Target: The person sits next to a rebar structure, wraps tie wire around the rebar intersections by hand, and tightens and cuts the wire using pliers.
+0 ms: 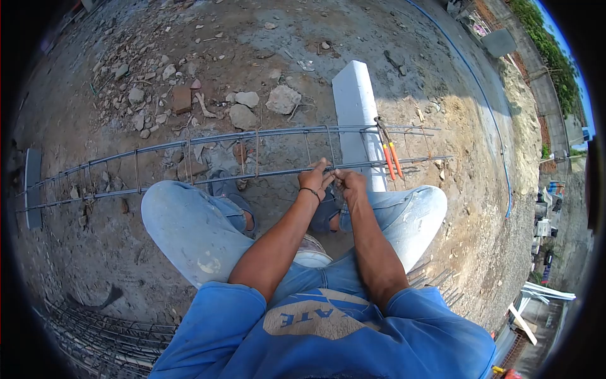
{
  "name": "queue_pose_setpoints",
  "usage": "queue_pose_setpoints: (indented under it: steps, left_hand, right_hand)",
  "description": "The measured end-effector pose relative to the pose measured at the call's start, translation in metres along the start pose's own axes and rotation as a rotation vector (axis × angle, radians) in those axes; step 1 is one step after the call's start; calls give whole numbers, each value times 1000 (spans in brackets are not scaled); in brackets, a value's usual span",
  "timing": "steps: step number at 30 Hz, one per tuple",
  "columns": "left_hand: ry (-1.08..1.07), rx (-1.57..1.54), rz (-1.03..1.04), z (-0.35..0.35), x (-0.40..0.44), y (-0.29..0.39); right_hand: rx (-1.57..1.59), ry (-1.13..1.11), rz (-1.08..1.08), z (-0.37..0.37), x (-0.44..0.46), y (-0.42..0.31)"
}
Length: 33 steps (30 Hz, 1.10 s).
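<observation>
A long rebar cage (pixel 233 179) of parallel steel bars with bent stirrups (pixel 257 153) lies across in front of my knees. My left hand (pixel 312 179), a dark band on its wrist, has its fingers closed around the near bar, close to a stirrup. Right beside it my right hand (pixel 350 181) pinches at the same bar, fingertips together; whatever thin thing it holds is too small to make out. Pincers with orange handles (pixel 392 159) rest on the bars to the right of my hands.
A white foam block (pixel 355 95) props the cage's right part, and another block (pixel 33 189) its left end. Stones (pixel 283 100) and a brick (pixel 182 99) lie beyond. A blue hose (pixel 480 91) runs along the right. More rebar cages (pixel 113 338) lie behind at lower left.
</observation>
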<state>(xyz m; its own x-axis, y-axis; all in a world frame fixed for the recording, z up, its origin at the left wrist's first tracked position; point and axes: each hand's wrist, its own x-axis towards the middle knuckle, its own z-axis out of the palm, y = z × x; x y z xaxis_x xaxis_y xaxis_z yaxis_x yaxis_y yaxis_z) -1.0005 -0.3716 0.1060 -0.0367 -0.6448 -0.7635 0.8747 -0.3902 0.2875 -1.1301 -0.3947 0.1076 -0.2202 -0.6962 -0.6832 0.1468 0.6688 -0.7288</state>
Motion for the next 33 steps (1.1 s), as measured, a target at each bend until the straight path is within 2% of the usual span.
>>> queue_pose_setpoints:
  steps: [5, 7, 8, 10, 11, 13, 14, 16, 18, 19, 20, 21, 22, 23, 24, 25, 28, 33]
  left_hand:
    - [49, 32, 19, 3, 8, -15]
    - [58, -57, 213, 6, 3, -27]
    - [55, -44, 210, 10, 0, -35]
    - [279, 195, 432, 22, -11, -47]
    - [277, 201, 435, 24, -13, -46]
    - [419, 179, 350, 23, -10, -51]
    - [420, 178, 351, 20, -11, -55]
    - [241, 86, 331, 17, -17, -57]
    - [259, 122, 371, 17, -18, -57]
    - [276, 159, 408, 16, -19, -58]
    - [276, 159, 405, 15, -20, -58]
    - [296, 307, 494, 12, -20, -57]
    - [316, 456, 582, 9, -20, -56]
    - [318, 455, 580, 6, -21, -54]
    - [312, 669, 770, -1, -18, -54]
    - [302, 884, 959, -5, -16, -55]
    - [277, 904, 948, -7, -15, -55]
    - [232, 1026, 1046, -9, -22, -44]
  right_hand:
    - [100, 67, -85, 9, -3, 2]
    - [174, 110, -113, 7, 4, 6]
    - [153, 92, -133, 4, 5, 10]
    - [138, 76, -154, 3, 2, 14]
    - [123, 84, -174, 4, 0, 17]
    - [108, 91, -193, 5, -6, 18]
    - [33, 130, -246, 5, -8, 18]
    - [-43, 164, -302, 6, -14, 14]
    - [-501, 272, -511, 2, -21, 11]
    - [-503, 273, -508, 3, -30, 8]
    - [-669, 292, -666, 5, -39, 5]
    - [-837, 309, -825, 6, -45, 2]
    - [-839, 308, -824, 6, -48, -2]
    - [-909, 294, -912, 7, -51, -5]
    - [-979, 278, -1000, 8, -55, -9]
    - [-980, 276, -999, 10, -59, -15]
    - [-1068, 227, -951, 11, -67, -26]
    - [-1251, 150, -1031, 10, -63, -39]
